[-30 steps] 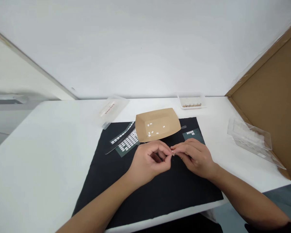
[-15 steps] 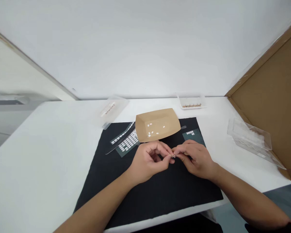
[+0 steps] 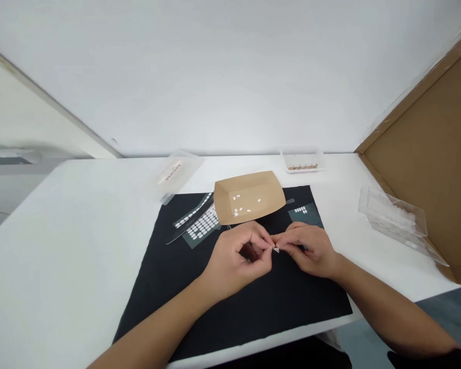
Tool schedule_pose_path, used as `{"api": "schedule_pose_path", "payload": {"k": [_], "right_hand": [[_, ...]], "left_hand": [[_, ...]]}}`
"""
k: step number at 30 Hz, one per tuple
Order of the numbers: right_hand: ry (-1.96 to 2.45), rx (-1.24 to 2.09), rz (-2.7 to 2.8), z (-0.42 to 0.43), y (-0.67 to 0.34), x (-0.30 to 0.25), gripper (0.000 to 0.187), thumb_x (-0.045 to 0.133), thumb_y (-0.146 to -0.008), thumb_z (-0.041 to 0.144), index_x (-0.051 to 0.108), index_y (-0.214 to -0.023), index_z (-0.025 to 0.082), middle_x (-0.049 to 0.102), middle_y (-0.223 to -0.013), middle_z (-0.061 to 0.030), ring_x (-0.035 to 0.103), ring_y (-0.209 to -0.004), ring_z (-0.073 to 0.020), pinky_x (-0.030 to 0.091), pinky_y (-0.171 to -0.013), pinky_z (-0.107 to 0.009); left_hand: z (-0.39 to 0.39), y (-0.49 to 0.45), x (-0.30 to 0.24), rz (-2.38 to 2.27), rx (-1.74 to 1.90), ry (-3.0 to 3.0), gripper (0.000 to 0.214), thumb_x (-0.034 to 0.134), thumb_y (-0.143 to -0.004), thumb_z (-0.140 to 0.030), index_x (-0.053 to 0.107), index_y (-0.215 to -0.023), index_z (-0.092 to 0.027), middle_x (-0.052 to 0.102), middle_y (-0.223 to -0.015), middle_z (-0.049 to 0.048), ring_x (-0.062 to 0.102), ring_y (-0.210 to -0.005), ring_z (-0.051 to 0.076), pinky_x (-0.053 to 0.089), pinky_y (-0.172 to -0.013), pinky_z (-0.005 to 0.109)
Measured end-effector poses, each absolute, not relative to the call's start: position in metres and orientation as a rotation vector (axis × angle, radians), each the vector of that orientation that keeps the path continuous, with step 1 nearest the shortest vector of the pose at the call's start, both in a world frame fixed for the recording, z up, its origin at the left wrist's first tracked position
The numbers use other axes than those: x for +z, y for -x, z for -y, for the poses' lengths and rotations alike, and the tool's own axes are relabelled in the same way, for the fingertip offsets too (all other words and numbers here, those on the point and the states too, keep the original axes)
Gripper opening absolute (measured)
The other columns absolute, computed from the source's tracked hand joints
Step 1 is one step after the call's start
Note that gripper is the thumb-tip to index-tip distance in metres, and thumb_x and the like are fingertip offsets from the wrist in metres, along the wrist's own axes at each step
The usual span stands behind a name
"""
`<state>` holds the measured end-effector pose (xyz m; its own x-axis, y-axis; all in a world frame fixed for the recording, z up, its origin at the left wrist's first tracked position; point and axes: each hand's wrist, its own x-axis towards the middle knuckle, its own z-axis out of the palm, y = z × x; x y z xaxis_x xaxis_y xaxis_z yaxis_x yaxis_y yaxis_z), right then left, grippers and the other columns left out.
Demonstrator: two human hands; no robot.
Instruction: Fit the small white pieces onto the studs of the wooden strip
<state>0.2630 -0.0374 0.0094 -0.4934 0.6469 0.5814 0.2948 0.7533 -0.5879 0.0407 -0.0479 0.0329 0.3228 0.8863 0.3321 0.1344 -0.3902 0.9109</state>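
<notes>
Over a black mat (image 3: 200, 307), my left hand (image 3: 236, 259) and my right hand (image 3: 309, 251) meet fingertip to fingertip. Both are closed in a pinch on one tiny pale metallic piece (image 3: 275, 249); it is too small to name. Just beyond my hands sits a brown paper tray (image 3: 269, 192) with several small white ovals inside. Dark green sheets carrying rows of white ovals lie left of the tray (image 3: 202, 225) and right of it (image 3: 305, 211).
A clear plastic box (image 3: 176, 171) lies at the back left of the white table (image 3: 61, 246), a small clear tray of brown bits (image 3: 302, 163) at the back, a clear container (image 3: 394, 218) at the right. A cardboard panel (image 3: 434, 154) stands along the right.
Both hands have drifted slightly toward me and down, still pinched together on the tiny piece. The view has shifted a little.
</notes>
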Motion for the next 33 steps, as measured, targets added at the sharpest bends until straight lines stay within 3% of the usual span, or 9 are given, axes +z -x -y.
{"api": "schedule_pose_path", "payload": {"k": [10, 22, 33], "right_hand": [[0.824, 0.597, 2.067, 0.041, -0.263, 0.012, 0.015, 0.062, -0.104, 0.015, 0.071, -0.108, 0.027, 0.083, -0.096, 0.0026, 0.078, -0.079, -0.0118, 0.060, -0.077, -0.022], [0.803, 0.799, 1.931, 0.040, -0.263, 0.015, 0.014, 0.061, -0.107, 0.019, 0.072, -0.099, 0.024, 0.084, -0.100, -0.0002, 0.082, -0.086, -0.0123, 0.066, -0.080, -0.022], [0.928, 0.680, 1.946, 0.037, -0.264, 0.009, 0.008, 0.073, -0.100, 0.020, 0.079, -0.104, 0.024, 0.085, -0.097, -0.0003, 0.082, -0.087, -0.0143, 0.065, -0.079, -0.023]], "left_hand": [[0.047, -0.041, 0.023, -0.936, 1.418, -2.213, 0.017, 0.068, -0.087, -0.005, 0.060, -0.084, -0.020, 0.074, -0.091, 0.0036, 0.064, -0.060, 0.008, 0.052, -0.055, 0.019], [0.042, -0.036, 0.017, -1.150, 1.460, -2.190, 0.017, 0.068, -0.087, -0.007, 0.058, -0.080, -0.020, 0.073, -0.090, 0.0021, 0.063, -0.060, 0.008, 0.050, -0.054, 0.020], [0.034, -0.032, 0.020, -1.190, 1.384, -2.214, 0.005, 0.069, -0.099, -0.014, 0.072, -0.098, -0.018, 0.075, -0.098, 0.0039, 0.059, -0.056, 0.005, 0.051, -0.054, 0.018]]}}
